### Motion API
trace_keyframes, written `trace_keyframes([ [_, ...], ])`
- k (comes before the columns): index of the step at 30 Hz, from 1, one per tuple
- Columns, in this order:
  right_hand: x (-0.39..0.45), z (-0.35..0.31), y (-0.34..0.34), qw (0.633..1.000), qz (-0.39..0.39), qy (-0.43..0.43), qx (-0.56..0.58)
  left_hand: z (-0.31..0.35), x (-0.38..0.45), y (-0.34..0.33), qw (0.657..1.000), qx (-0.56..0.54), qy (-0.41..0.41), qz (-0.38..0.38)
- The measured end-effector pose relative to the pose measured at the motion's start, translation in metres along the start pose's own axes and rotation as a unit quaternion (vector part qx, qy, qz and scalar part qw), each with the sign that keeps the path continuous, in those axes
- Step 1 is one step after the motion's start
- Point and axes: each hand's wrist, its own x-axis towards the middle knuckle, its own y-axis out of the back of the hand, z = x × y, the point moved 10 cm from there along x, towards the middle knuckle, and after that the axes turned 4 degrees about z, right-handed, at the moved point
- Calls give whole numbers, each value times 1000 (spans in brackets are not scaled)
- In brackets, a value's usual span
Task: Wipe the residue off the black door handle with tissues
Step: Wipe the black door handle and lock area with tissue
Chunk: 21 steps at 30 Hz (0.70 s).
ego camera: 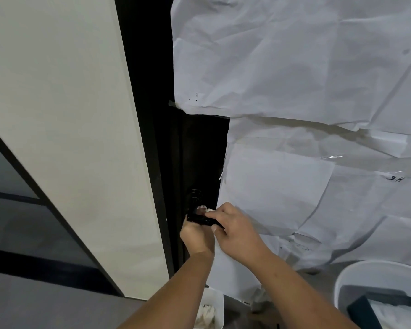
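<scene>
Pinching a crumpled white tissue [208, 209], the right hand [233, 230] presses the glossy black handle [201, 218]; left hand [196, 238] grips beneath.

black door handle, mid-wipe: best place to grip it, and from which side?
Grip the lever bar of the black door handle, coming from below as the left hand does. The bar sticks out level from the door, so its underside is open, leaving the top for the right hand and tissue.

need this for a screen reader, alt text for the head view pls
Two hands work at a black door handle: the right hand presses a white tissue on it, the left hand grips from below. White paper covers the door; a bin sits lower right.
</scene>
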Motion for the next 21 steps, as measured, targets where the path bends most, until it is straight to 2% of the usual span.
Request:
trace_keyframes([
  [3,-1,-1,2,1000,3,3,6,-17,-2,-2,995,-56,81,-7],
  [6,0,1,0,1000,0,6,4,-2,9,7,1000,21,4,6],
  [9,-1,0,0,1000,4,7,4,15,1,13,998,4,-50,35],
  [14,-2,1,1,1000,-7,10,8,9,-7,12,988,-135,34,66],
  [15,-2,1,1,1000,-10,10,12,8,-4,16,987,-134,40,77],
  [18,-2,-1,2,1000,-8,10,13,18,4,34,992,-15,-3,127],
  [21,-2,-2,1,1000,-6,7,7,22,8,35,994,26,-18,108],
])
